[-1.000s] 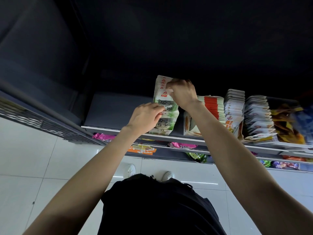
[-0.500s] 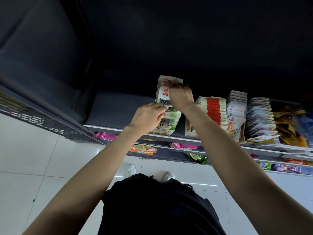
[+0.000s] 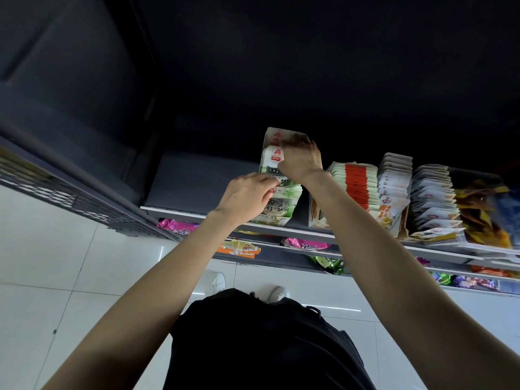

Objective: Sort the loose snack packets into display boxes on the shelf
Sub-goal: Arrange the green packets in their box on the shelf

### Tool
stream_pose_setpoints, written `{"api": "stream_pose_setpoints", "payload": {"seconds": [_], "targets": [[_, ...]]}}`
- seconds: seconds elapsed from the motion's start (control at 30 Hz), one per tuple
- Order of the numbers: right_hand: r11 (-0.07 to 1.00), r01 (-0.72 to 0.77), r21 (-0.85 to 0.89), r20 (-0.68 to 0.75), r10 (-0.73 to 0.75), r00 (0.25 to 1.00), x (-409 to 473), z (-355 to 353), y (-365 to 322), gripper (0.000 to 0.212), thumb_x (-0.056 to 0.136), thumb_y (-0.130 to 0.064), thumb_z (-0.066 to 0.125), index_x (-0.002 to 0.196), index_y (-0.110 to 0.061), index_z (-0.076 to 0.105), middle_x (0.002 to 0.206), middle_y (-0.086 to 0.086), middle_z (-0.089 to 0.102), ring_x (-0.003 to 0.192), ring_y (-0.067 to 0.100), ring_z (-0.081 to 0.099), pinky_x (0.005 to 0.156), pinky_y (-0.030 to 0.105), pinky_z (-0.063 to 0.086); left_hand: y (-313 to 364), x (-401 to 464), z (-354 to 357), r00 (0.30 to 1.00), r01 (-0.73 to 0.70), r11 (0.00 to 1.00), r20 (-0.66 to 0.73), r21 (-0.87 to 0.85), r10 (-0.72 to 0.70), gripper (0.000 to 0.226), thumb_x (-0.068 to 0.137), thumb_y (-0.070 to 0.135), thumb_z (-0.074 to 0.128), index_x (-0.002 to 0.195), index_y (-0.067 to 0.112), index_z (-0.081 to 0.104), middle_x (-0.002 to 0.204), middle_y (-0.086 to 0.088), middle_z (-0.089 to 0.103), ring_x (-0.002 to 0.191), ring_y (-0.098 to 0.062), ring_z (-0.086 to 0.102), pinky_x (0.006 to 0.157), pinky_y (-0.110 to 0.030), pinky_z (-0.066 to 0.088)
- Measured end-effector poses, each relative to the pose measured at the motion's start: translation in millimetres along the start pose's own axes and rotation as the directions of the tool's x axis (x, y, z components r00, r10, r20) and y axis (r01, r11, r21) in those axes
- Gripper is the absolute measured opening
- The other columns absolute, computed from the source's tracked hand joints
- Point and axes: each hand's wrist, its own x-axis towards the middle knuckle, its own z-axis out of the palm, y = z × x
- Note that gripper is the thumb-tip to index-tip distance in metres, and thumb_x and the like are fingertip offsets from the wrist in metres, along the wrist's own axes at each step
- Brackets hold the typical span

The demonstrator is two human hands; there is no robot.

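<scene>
Both hands, left hand point(image 3: 244, 196) and right hand point(image 3: 301, 161), pinch upright green packets point(image 3: 284, 201) in the display box point(image 3: 271, 136).

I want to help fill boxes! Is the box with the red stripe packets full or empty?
Full. The red-striped packets stand packed in a row from back to front of their display box.
</scene>
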Motion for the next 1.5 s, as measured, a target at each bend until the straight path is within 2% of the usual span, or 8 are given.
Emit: {"api": "stream_pose_setpoints", "payload": {"seconds": [0.27, 0.5, 0.77, 0.93, 1.03, 1.23, 1.4, 1.5], "targets": [[0.996, 0.088, -0.013, -0.031, -0.089, 0.996, -19.1, -4.1, 4.1, 0.045, 0.089, -0.014, 0.055, 0.132, -0.025, 0.051, 0.111, 0.008, 0.066, 0.104, 0.030, 0.060, 0.102, 0.036, 0.035, -1.9, 0.3, 2.3, 1.000, 0.005, 1.000, 0.007, 0.003, -0.005, 0.011, 0.077, 0.011, 0.074, 0.083, 0.014, 0.066, 0.075, 0.001, 0.068, 0.064, -0.018, 0.064, 0.053, -0.023, 0.047], [0.992, 0.125, 0.017, -0.459, -0.103, 0.882, -29.2, -5.5, 9.1, 0.050, 0.062, 0.012, 0.069, 0.104, -0.015, 0.070, 0.067, 0.009, 0.068, 0.062, 0.030, 0.066, 0.082, 0.037, 0.049, -5.9, 0.0, 9.0, 1.000, 0.001, 1.000, 0.012, -0.003, -0.001, 0.013, 0.079, 0.010, 0.072, 0.091, 0.014, 0.068, 0.078, 0.001, 0.069, 0.067, -0.019, 0.065, 0.056, -0.029, 0.053], [0.967, 0.042, 0.252, -0.094, -0.018, 0.995, -10.6, -2.9, 10.8, 0.054, 0.084, -0.019, 0.068, 0.135, -0.020, 0.048, 0.130, 0.007, 0.056, 0.120, 0.025, 0.051, 0.101, 0.033, 0.039, -2.3, 12.4, 22.3, 0.988, 0.138, 0.989, -0.081, 0.061, -0.133, 0.043, 0.064, 0.004, 0.080, 0.103, 0.009, 0.062, 0.093, -0.007, 0.063, 0.082, -0.024, 0.061, 0.067, -0.034, 0.053], [0.862, -0.003, 0.507, -0.381, 0.228, 0.896, -42.0, 2.7, 24.2, 0.037, 0.091, -0.013, 0.058, 0.126, -0.004, 0.056, 0.123, 0.016, 0.057, 0.113, 0.032, 0.054, 0.093, 0.034, 0.045, 4.4, 20.5, 37.1, 0.880, 0.469, 0.867, -0.003, -0.167, -0.476, 0.076, 0.076, 0.001, 0.070, 0.142, 0.008, 0.032, 0.143, -0.014, 0.038, 0.124, -0.027, 0.045, 0.095, -0.036, 0.048], [0.744, -0.249, 0.620, -0.083, 0.378, 0.922, -63.7, 21.1, 15.1, 0.053, 0.094, -0.027, 0.057, 0.139, -0.006, 0.040, 0.135, 0.016, 0.046, 0.120, 0.030, 0.049, 0.093, 0.032, 0.042, 16.6, 23.4, 41.9, 0.767, 0.630, 0.666, 0.182, -0.401, -0.616, 0.079, 0.089, 0.001, 0.055, 0.151, 0.015, 0.009, 0.154, -0.007, 0.022, 0.115, -0.025, 0.055, 0.069, -0.023, 0.053], [0.673, -0.321, 0.666, 0.134, 0.315, 0.940, -57.9, 51.9, -3.5, 0.094, 0.075, -0.018, 0.077, 0.146, -0.019, 0.015, 0.125, 0.013, 0.055, 0.109, 0.032, 0.058, 0.083, 0.043, 0.051, -10.0, 18.7, 51.2, 0.755, 0.651, 0.557, 0.368, -0.516, -0.542, 0.118, 0.065, 0.011, 0.078, 0.148, 0.043, 0.001, 0.139, 0.003, 0.044, 0.121, -0.018, 0.051, 0.090, -0.046, 0.051], [0.804, -0.343, 0.487, 0.003, 0.391, 0.921, -59.7, 58.8, 2.7, 0.068, 0.091, -0.042, 0.057, 0.144, -0.014, 0.024, 0.108, 0.016, 0.065, 0.092, 0.035, 0.065, 0.067, 0.035, 0.046, -20.8, 11.1, 43.8, 0.766, 0.643, 0.557, 0.446, -0.526, -0.463, 0.123, 0.063, 0.030, 0.085, 0.148, 0.042, -0.003, 0.145, 0.010, 0.038, 0.132, -0.013, 0.039, 0.100, -0.038, 0.041], [0.757, -0.244, 0.606, 0.017, 0.294, 0.956, -71.1, 65.8, 8.8, 0.078, 0.088, -0.049, 0.057, 0.147, -0.015, 0.018, 0.120, 0.014, 0.061, 0.102, 0.034, 0.062, 0.080, 0.040, 0.051, -18.3, 6.2, 45.8, 0.777, 0.627, 0.621, 0.431, -0.470, -0.458, 0.128, 0.063, 0.024, 0.085, 0.147, 0.040, -0.009, 0.148, 0.006, 0.033, 0.131, -0.015, 0.040, 0.097, -0.039, 0.044]]}}
